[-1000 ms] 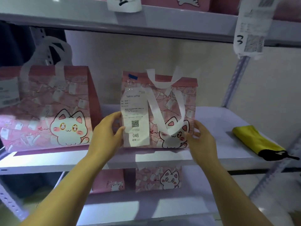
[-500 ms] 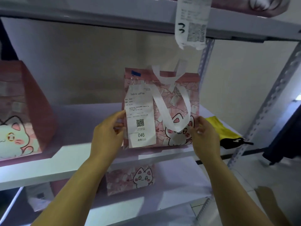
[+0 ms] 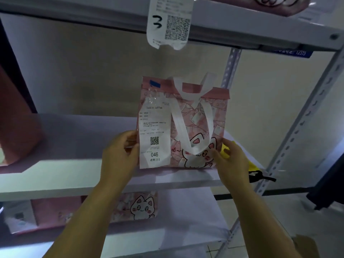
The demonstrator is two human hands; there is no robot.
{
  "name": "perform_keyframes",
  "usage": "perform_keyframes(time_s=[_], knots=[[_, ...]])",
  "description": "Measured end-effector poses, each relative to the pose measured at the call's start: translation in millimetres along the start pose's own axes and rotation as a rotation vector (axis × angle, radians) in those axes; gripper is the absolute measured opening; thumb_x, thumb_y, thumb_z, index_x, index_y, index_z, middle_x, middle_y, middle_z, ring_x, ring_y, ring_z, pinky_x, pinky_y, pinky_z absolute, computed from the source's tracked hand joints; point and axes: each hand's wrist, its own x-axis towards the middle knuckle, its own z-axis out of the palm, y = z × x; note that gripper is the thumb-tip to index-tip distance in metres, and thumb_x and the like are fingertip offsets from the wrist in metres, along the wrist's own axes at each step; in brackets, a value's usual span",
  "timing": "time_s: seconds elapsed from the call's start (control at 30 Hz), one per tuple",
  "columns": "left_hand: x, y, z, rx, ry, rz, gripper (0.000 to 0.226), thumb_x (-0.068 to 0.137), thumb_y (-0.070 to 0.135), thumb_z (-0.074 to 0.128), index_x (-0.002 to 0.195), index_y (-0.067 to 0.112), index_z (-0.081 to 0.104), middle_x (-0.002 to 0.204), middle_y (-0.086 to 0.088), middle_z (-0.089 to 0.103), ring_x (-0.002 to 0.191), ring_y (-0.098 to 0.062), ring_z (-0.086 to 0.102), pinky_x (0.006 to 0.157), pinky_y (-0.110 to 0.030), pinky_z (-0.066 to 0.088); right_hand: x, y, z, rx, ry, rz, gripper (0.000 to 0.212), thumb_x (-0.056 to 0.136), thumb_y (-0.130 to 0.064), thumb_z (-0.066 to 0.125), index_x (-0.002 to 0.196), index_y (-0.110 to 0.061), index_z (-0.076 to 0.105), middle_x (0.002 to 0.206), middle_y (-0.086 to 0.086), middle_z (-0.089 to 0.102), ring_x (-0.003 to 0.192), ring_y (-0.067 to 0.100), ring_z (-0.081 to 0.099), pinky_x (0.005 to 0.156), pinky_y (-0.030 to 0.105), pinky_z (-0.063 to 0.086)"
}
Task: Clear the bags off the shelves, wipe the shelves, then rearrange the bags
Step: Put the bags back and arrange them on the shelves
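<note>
A pink cat-print bag [image 3: 197, 116] with white handles and a white receipt marked 046 stands upright on the middle shelf [image 3: 74, 175], near its right end. My left hand [image 3: 119, 157] grips the bag's lower left edge, thumb on the receipt side. My right hand [image 3: 229, 161] holds the lower right edge. Another pink bag [image 3: 16, 131] stands at the far left of the same shelf. A smaller cat-print bag [image 3: 137, 206] sits on the shelf below.
A yellow cloth pouch with a black strap [image 3: 253, 168] lies on the middle shelf's right end, partly behind my right hand. A paper tag marked 3 [image 3: 169, 23] hangs from the upper shelf. Perforated metal uprights [image 3: 305, 116] frame the right side.
With both hands I have slid the bag to the right along the shelf, up against the yellow pouch; the view has turned right, so the left bag is now mostly cut off.
</note>
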Motion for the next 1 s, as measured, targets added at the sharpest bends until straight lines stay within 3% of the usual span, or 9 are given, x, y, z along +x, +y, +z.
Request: perform_keyframes(time_s=[0.07, 0.17, 0.23, 0.33, 0.43, 0.67, 0.77, 0.9, 1.0], knots=[[-2, 2, 0, 0.009, 0.005, -0.023, 0.025, 0.086, 0.022, 0.063, 0.109, 0.032, 0.06, 0.104, 0.015, 0.063, 0.088, 0.012, 0.056, 0.067, -0.011, 0.044, 1, 0, -5, -0.044, 0.087, -0.034, 0.031, 0.086, -0.029, 0.063, 0.116, -0.023, 0.059, 0.1, -0.013, 0.051, 0.095, 0.008, 0.051, 0.077, 0.028, 0.042], [-5, 5, -6, 0.038, 0.034, -0.038, 0.026, 0.087, 0.025, 0.061, 0.113, 0.027, 0.059, 0.107, 0.01, 0.06, 0.086, 0.009, 0.055, 0.066, -0.01, 0.04, -1, -9, -12, 0.006, 0.13, -0.077, 0.024, 0.086, -0.027, 0.063, 0.11, -0.024, 0.059, 0.102, -0.012, 0.054, 0.094, 0.007, 0.054, 0.078, 0.031, 0.048], [-8, 7, -14, 0.008, 0.08, -0.063, 0.02, 0.088, 0.025, 0.059, 0.108, 0.029, 0.06, 0.104, 0.012, 0.061, 0.083, 0.012, 0.054, 0.065, -0.008, 0.038, -4, -19, -14, 0.052, 0.088, -0.122, 0.015, 0.087, -0.027, 0.062, 0.102, -0.027, 0.061, 0.099, -0.011, 0.061, 0.089, 0.002, 0.059, 0.073, 0.026, 0.052], [-14, 10, -29, -0.009, 0.118, -0.086, 0.013, 0.09, 0.026, 0.057, 0.099, 0.034, 0.061, 0.096, 0.019, 0.062, 0.084, 0.012, 0.055, 0.065, -0.007, 0.037, -10, -38, -12, 0.148, 0.002, -0.194, 0.008, 0.087, -0.024, 0.063, 0.094, -0.025, 0.065, 0.088, -0.015, 0.066, 0.08, -0.004, 0.061, 0.064, 0.008, 0.047], [-22, 6, -49, 0.013, 0.141, -0.1, 0.009, 0.088, 0.029, 0.06, 0.095, 0.034, 0.063, 0.091, 0.02, 0.064, 0.081, 0.005, 0.059, 0.062, -0.01, 0.039, -18, -59, -2, 0.195, -0.115, -0.24, 0.009, 0.086, -0.023, 0.064, 0.088, -0.032, 0.064, 0.08, -0.019, 0.066, 0.077, -0.005, 0.061, 0.062, 0.005, 0.044], [-30, -28, -115, 0.052, 0.253, -0.193, 0.008, 0.087, 0.026, 0.061, 0.091, 0.032, 0.063, 0.087, 0.006, 0.069, 0.08, -0.012, 0.065, 0.066, -0.026, 0.047, -42, -108, 62, 0.221, -0.471, -0.326, 0.008, 0.084, -0.027, 0.063, 0.086, -0.035, 0.064, 0.081, -0.019, 0.066, 0.076, 0.0, 0.061, 0.067, 0.014, 0.05], [-28, -48, -154, 0.075, 0.285, -0.224, 0.007, 0.087, 0.027, 0.061, 0.093, 0.03, 0.064, 0.087, 0.007, 0.069, 0.081, -0.013, 0.065, 0.074, -0.036, 0.052, -57, -129, 100, 0.226, -0.554, -0.331, 0.005, 0.084, -0.032, 0.063, 0.084, -0.036, 0.064, 0.083, -0.023, 0.064, 0.075, 0.0, 0.06, 0.064, 0.013, 0.048], [-23, -76, -212, 0.083, 0.323, -0.253, 0.01, 0.087, 0.027, 0.061, 0.09, 0.036, 0.063, 0.087, 0.008, 0.069, 0.084, -0.014, 0.064, 0.074, -0.034, 0.051, -79, -155, 157, 0.213, -0.615, -0.312, 0.001, 0.085, -0.033, 0.063, 0.085, -0.034, 0.064, 0.079, -0.019, 0.065, 0.076, -0.001, 0.059, 0.066, 0.012, 0.045], [-16, -94, -256, 0.065, 0.355, -0.28, 0.01, 0.086, 0.028, 0.062, 0.087, 0.038, 0.064, 0.09, 0.009, 0.069, 0.088, -0.014, 0.065, 0.078, -0.036, 0.052, -96, -176, 200, 0.189, -0.648, -0.264, 0.004, 0.084, -0.034, 0.064, 0.086, -0.03, 0.064, 0.082, -0.014, 0.065, 0.078, 0.002, 0.059, 0.072, 0.025, 0.051]])
